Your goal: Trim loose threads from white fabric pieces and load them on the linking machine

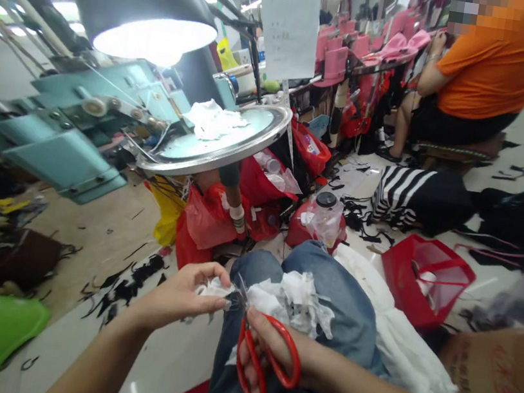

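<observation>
white fabric (214,289) sits pinched between left fingers (208,305), beside scissors (282,333) gripped by right fingers (257,325).

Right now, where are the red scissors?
In the head view, low and near centre, the red scissors are in the right hand, over the jeans, close to the left hand.

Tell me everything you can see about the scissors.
The scissors have red loop handles, apparently plastic, and slim grey blades that look metal. The right hand holds them over the jeans, fingers through a loop. The blades point away from the wearer, beside the white fabric in the left hand; opening and contact are unclear.
</observation>
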A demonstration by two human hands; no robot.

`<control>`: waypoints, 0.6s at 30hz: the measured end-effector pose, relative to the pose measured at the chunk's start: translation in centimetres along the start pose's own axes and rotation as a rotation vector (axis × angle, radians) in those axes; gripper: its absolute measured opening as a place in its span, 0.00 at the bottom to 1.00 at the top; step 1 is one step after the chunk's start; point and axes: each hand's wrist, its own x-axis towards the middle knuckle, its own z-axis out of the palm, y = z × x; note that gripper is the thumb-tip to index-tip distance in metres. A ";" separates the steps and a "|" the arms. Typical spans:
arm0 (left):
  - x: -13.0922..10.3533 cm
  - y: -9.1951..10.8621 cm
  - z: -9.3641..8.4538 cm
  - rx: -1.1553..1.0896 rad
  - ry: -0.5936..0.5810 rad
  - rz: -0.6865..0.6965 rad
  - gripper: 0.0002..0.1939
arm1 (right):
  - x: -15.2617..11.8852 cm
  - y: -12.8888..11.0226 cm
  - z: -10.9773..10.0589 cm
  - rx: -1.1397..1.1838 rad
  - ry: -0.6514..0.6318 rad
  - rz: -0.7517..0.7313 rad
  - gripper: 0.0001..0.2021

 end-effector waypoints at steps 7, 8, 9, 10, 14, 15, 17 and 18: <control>-1.2 0.2 0.4 0.131 0.138 0.119 0.24 | -1.5 -1.6 -0.8 -0.225 0.268 -0.093 0.33; -1.4 0.3 0.7 0.174 0.182 0.140 0.26 | -1.7 -2.2 -0.9 -0.251 0.314 -0.146 0.30; -1.6 0.4 1.0 0.214 0.215 0.158 0.27 | -1.7 -2.9 -0.9 -0.275 0.365 -0.221 0.26; -1.7 0.6 1.4 0.248 0.232 0.169 0.28 | -1.6 -3.6 -0.7 -0.295 0.416 -0.309 0.22; -2.0 1.2 2.9 0.334 0.215 0.222 0.27 | -0.1 -5.9 0.7 -0.284 0.498 -0.514 0.17; -2.1 1.4 3.0 0.350 0.218 0.230 0.27 | 0.3 -6.3 0.8 -0.305 0.494 -0.511 0.15; -2.5 1.4 2.9 0.377 0.254 0.230 0.26 | 0.7 -6.7 0.6 -0.411 0.524 -0.502 0.10; -2.8 1.4 2.7 0.386 0.279 0.222 0.26 | 0.7 -6.9 0.2 -0.483 0.557 -0.502 0.08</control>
